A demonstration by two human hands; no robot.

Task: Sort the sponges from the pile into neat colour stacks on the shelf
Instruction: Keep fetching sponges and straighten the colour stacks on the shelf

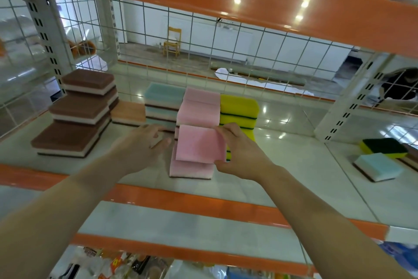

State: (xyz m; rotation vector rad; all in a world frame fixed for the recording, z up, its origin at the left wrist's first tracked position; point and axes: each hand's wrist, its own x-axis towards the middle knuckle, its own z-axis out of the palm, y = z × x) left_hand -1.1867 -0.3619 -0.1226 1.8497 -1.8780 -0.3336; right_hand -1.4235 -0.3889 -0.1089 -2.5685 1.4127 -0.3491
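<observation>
A pink sponge (199, 143) sits atop the front pink stack (192, 169) on the shelf (294, 165), pinched at its right edge by the right hand (239, 150). The left hand (144, 145), fingers relaxed and holding nothing, hovers just left. Brown stacks (74, 118), blue stack (161, 102) and yellow stack (239, 109) stand around.

Left grip (144, 143) flat, fingers straight, right grip (235, 150) pinching (both arms outstretched)

No text, label, brand or number can be read; packaging under the shelf's (203, 204) front edge is too blurred.
</observation>
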